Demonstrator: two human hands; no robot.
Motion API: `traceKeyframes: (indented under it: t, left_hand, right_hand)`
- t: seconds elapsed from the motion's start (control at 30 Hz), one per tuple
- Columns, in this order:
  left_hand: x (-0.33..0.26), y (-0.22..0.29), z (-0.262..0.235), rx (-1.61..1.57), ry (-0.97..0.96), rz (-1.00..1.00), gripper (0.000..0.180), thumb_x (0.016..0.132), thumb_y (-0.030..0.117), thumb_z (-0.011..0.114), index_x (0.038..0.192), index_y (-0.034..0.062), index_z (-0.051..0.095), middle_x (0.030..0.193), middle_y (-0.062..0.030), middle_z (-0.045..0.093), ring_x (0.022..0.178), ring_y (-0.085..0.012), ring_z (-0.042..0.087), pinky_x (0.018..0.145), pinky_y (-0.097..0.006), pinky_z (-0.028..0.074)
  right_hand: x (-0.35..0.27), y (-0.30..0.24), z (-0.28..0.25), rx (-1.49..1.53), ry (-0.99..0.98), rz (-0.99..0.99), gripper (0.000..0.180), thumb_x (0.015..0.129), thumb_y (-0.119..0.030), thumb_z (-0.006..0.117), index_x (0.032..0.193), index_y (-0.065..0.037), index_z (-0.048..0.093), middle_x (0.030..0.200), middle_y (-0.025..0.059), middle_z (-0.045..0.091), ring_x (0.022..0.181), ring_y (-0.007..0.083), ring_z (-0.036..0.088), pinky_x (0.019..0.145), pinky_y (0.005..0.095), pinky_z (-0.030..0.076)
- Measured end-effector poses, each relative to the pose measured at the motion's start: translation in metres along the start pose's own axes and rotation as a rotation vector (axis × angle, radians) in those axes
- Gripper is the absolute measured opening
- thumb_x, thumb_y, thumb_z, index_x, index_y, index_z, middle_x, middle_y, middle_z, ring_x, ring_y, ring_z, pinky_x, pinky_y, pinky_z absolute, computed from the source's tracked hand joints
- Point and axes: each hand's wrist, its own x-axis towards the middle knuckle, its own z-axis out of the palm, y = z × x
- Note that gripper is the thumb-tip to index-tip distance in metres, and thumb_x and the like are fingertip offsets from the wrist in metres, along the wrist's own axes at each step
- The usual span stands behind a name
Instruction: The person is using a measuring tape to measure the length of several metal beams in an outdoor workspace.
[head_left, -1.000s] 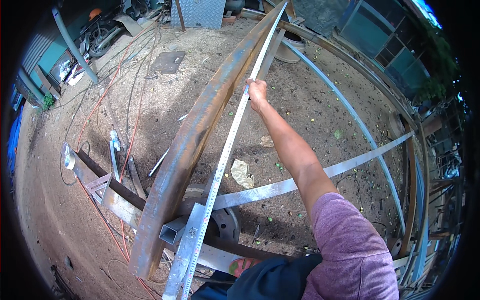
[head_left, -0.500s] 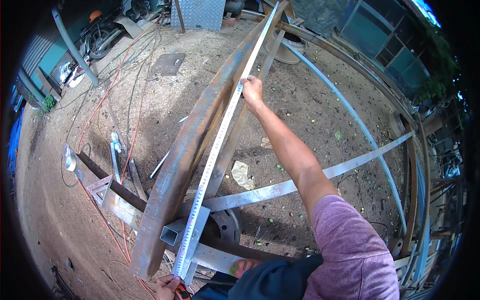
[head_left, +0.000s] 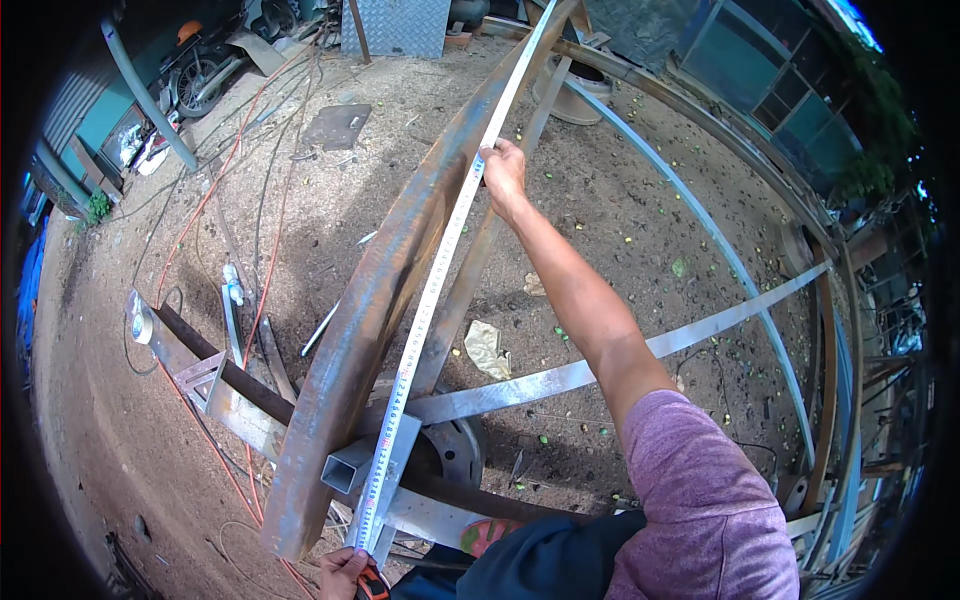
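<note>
A white tape measure blade runs out straight along the right side of a long rusty steel beam. At its near end, my left hand grips the tape measure's orange-and-black case, partly cut off by the lower edge. My right hand, arm stretched forward, pinches the blade well up the beam. Under the near part of the blade lies a square metal tube with an open end, beside a flat grey metal piece. The blade's far end runs beyond the upper edge.
A flat metal strip crosses rightward beneath my right arm. At left, a metal channel carries a tape roll and a small bracket. Red hoses trail over the dirt. A motorcycle stands far left.
My right hand has shifted slightly farther along the blade, whose far end has moved up past the picture's edge. My left hand and the case have moved slightly right.
</note>
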Motion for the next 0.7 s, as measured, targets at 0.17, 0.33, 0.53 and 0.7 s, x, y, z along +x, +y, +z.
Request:
traceKeyframes:
  t: [0.17, 0.33, 0.53, 0.7]
  left_hand:
    - [0.007, -0.001, -0.009, 0.017, 0.076, 0.036, 0.024, 0.094, 0.010, 0.059, 0.073, 0.0018, 0.064, 0.059, -0.0027, 0.060, 0.048, -0.0099, 0.051, 0.047, -0.026, 0.039]
    - [0.002, 0.033, -0.003, 0.117, 0.035, 0.099, 0.026, 0.094, 0.011, 0.059, 0.070, 0.0013, 0.063, 0.058, -0.0015, 0.059, 0.050, -0.0096, 0.051, 0.049, -0.025, 0.039]
    - [0.003, 0.046, -0.004, 0.128, 0.050, 0.053, 0.027, 0.094, 0.012, 0.059, 0.070, 0.0016, 0.063, 0.058, -0.0014, 0.058, 0.050, -0.0098, 0.050, 0.049, -0.026, 0.038]
    - [0.011, 0.049, -0.007, 0.171, 0.047, 0.103, 0.025, 0.094, 0.013, 0.058, 0.072, 0.0016, 0.061, 0.060, -0.0018, 0.058, 0.051, -0.0107, 0.050, 0.049, -0.027, 0.039]
  right_hand:
    - [0.000, -0.001, 0.003, 0.074, -0.039, -0.004, 0.028, 0.091, -0.003, 0.056, 0.117, 0.006, 0.060, 0.076, 0.0064, 0.065, 0.059, 0.0124, 0.059, 0.049, 0.0285, 0.046]
    - [-0.002, 0.002, 0.002, 0.083, -0.049, 0.007, 0.030, 0.091, -0.002, 0.057, 0.121, 0.005, 0.058, 0.079, 0.0061, 0.066, 0.059, 0.0110, 0.057, 0.049, 0.0283, 0.043]
    - [0.001, 0.018, 0.001, 0.085, -0.065, 0.039, 0.032, 0.091, -0.002, 0.056, 0.122, 0.006, 0.057, 0.075, 0.0079, 0.065, 0.054, 0.0136, 0.060, 0.043, 0.0260, 0.047]
    - [0.001, 0.023, 0.003, 0.064, -0.103, 0.101, 0.041, 0.090, 0.000, 0.057, 0.130, 0.005, 0.052, 0.085, 0.0098, 0.069, 0.060, 0.0136, 0.061, 0.046, 0.0276, 0.045]
